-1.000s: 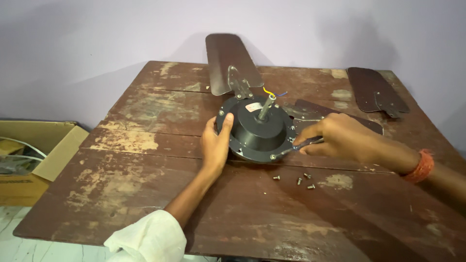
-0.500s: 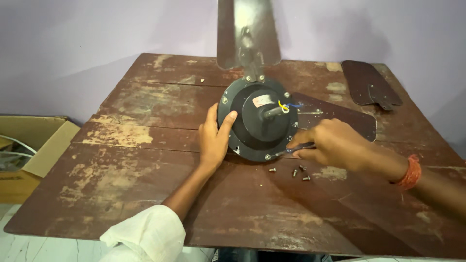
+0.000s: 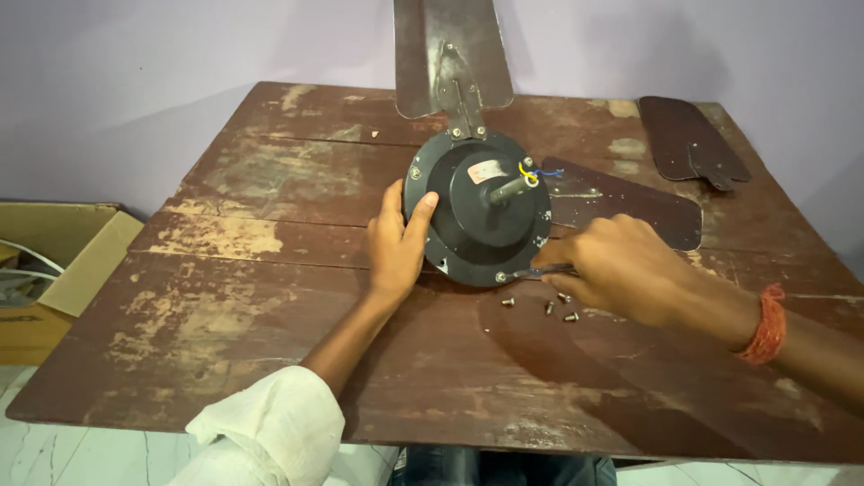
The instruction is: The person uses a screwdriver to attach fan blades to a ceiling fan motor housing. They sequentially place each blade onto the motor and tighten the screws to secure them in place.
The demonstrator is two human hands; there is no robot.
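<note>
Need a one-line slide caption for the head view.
Left hand steadies fan motor; right hand holds screwdriver at its rim.

The fan motor housing [image 3: 477, 211] is matte black, with yellow and blue wires [image 3: 533, 171] at its shaft. The blades [image 3: 450, 49] are dark brown, like the table [image 3: 270, 270], whose varnish is worn into pale tan patches. The wrist band [image 3: 765, 324] is orange-red, the rolled sleeve [image 3: 265, 432] white.

- The counter [image 3: 270, 270] is rough wood, its dark varnish worn and flaking to pale patches.
- The fan motor housing [image 3: 472, 211] looks like matt black painted metal.
- The fan blades [image 3: 450, 54] are dull brown metal, scuffed.
- The loose screws [image 3: 544, 308] are shiny metal.
- The box [image 3: 54, 261] is plain cardboard.
</note>
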